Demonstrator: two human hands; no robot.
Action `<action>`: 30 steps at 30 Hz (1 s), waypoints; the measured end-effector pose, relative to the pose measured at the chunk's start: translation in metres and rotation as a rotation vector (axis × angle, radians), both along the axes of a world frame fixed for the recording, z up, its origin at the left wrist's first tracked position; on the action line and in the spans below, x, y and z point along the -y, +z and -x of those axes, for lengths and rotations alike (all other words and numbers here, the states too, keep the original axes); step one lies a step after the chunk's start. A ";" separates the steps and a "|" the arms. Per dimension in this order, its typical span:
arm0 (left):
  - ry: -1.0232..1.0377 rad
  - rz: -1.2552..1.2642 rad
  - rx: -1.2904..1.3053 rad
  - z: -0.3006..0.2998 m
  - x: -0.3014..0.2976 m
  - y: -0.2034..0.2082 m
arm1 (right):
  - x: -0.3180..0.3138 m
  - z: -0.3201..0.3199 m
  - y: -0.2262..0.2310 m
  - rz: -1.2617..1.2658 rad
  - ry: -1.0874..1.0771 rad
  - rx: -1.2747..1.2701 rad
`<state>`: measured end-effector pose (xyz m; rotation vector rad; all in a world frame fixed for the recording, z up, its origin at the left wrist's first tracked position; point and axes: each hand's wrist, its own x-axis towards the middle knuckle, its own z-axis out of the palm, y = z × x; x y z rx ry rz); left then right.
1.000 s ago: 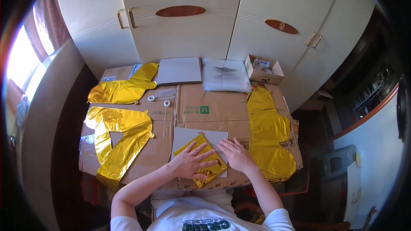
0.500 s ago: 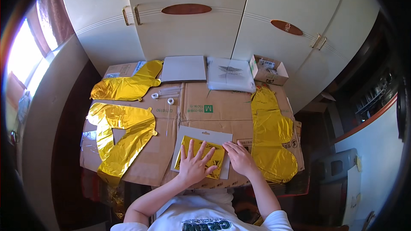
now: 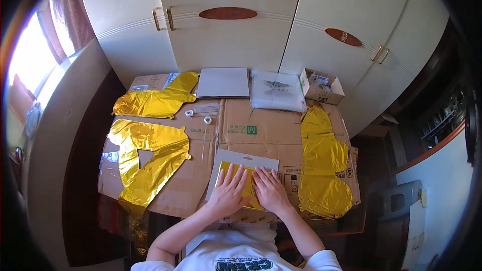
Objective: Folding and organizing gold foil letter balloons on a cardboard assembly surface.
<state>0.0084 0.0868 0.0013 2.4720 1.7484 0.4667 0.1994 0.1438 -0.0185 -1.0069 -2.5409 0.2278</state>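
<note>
A folded gold foil balloon [image 3: 248, 189] lies on a white backing card [image 3: 261, 161] that has a hanging slot at its far edge. My left hand [image 3: 230, 189] rests flat over the left side of the foil, fingers stretched out. My right hand [image 3: 269, 188] lies flat on the right side, its fingers pointing away from me. Both hands press down on the foil and hide much of it; neither grips anything. Unfolded flat gold foil balloons lie around: a triangular one [image 3: 161, 151] and a bent one [image 3: 158, 100] at left, a rounded one [image 3: 325, 170] at right.
Flattened cardboard [image 3: 198, 180] covers the table. Along the back are a stack of white cards [image 3: 223, 82], a pile of clear plastic bags [image 3: 277, 90] and a small open box [image 3: 323, 87]. Two white ribbon rolls [image 3: 207, 120] and thin clear straws [image 3: 206, 108] lie left of centre. Cabinets [image 3: 231, 40] stand behind.
My right hand has moved left from the card's right edge onto the foil. My left hand has drawn its fingers closer together. The whole view has shifted slightly.
</note>
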 end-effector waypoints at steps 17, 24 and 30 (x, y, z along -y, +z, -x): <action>-0.117 0.061 -0.206 0.038 -0.014 -0.001 | -0.001 -0.002 -0.004 -0.033 -0.028 0.073; -0.078 -0.002 -0.184 0.034 -0.010 -0.009 | 0.006 0.014 0.021 -0.077 -0.067 0.180; -0.056 -0.002 -0.162 0.034 -0.008 -0.008 | 0.007 0.034 -0.001 -0.027 -0.020 0.133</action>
